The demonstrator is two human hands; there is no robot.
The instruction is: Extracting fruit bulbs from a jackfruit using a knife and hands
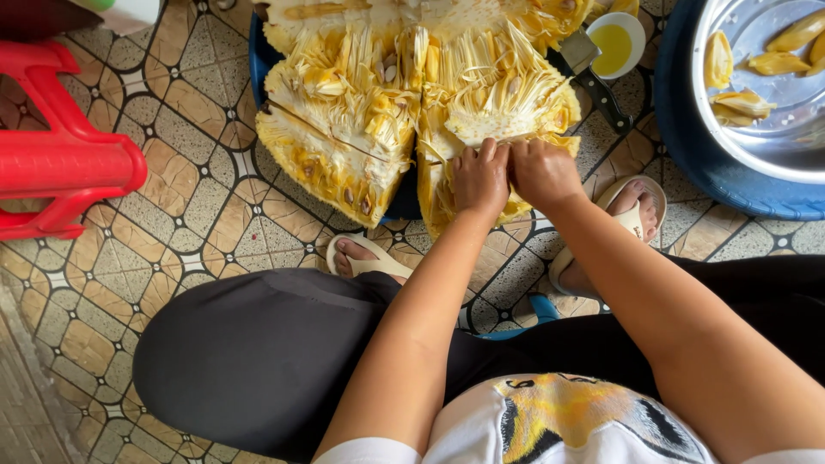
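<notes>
A large cut jackfruit (378, 94) lies in several yellow wedges on a blue tray (258, 51) on the tiled floor. My left hand (479, 179) and my right hand (543, 172) sit side by side on the near wedge (438, 202), fingers curled into its stringy flesh, gripping it. I cannot see what the fingertips hold inside the fibres.
A knife (593, 73) lies by the fruit beside a small white bowl of yellow oil (614, 43). A metal basin (773, 103) with peeled yellow pods sits on a blue lid at right. A red plastic stool (60, 146) stands at left. My sandalled feet flank the fruit.
</notes>
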